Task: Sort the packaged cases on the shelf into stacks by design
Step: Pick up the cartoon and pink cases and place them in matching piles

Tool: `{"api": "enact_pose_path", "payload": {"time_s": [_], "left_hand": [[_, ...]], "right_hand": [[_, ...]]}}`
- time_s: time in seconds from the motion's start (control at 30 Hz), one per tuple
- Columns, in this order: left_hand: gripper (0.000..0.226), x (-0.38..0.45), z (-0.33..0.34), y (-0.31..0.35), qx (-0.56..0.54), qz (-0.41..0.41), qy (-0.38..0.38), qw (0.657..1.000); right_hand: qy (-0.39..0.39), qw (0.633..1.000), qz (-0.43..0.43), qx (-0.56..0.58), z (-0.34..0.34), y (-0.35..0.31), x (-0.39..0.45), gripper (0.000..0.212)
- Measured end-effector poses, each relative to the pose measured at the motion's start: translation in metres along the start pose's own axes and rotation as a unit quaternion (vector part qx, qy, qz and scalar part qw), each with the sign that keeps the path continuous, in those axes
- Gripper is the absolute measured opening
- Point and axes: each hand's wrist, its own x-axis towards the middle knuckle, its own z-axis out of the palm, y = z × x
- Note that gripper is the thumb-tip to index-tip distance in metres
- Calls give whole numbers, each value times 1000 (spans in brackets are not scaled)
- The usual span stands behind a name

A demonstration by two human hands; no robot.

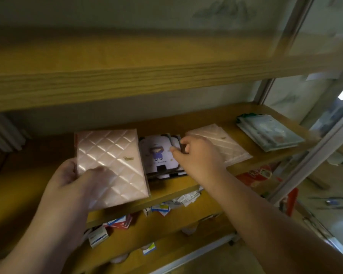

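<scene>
My left hand (73, 180) grips a pink quilted packaged case (109, 155) by its lower left edge, holding it above the front of the wooden shelf (172, 189). My right hand (196, 155) pinches the right edge of a stack of white cases with a cartoon figure (156, 153) in the middle of the shelf. Another pink quilted case (224, 141) lies flat just right of that hand. A stack of greenish cases (269, 133) sits at the far right of the shelf.
An upper wooden shelf (127, 84) hangs over the work area. A lower shelf holds several small boxes (119, 224) and paper slips. A glass door with a metal frame (313, 155) stands open on the right.
</scene>
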Motion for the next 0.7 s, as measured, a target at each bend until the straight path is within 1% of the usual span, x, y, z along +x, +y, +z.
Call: {"api": "enact_pose_path", "payload": {"time_s": [0.1, 0.17, 0.23, 0.27, 0.4, 0.5, 0.6, 0.67, 0.7], "left_hand": [[43, -4, 26, 3, -18, 1, 0, 1000], [31, -6, 48, 4, -38, -7, -6, 999], [21, -9, 77, 3, -52, -17, -23, 998], [21, -12, 93, 3, -54, -22, -32, 998], [41, -16, 165, 3, -44, -36, -45, 997], [42, -6, 219, -3, -22, -45, -45, 998], [43, 8, 269, -15, -6, -67, -45, 997], [41, 15, 295, -21, 30, -61, -39, 997], [46, 16, 305, -23, 67, -58, -33, 996]], "right_hand": [[34, 998, -41, 23, -13, 24, -6, 41], [42, 997, -63, 25, -28, 44, -7, 40], [31, 996, -83, 5, -46, 68, -9, 40], [25, 995, -92, -8, -56, 81, -9, 40], [33, 991, -115, -67, -95, 131, -8, 39], [25, 988, -122, -89, -121, 167, -4, 40], [16, 989, -122, -80, -138, 198, -2, 45], [8, 989, -126, -71, -145, 216, 0, 45], [3, 990, -129, -66, -148, 224, 1, 45]]}}
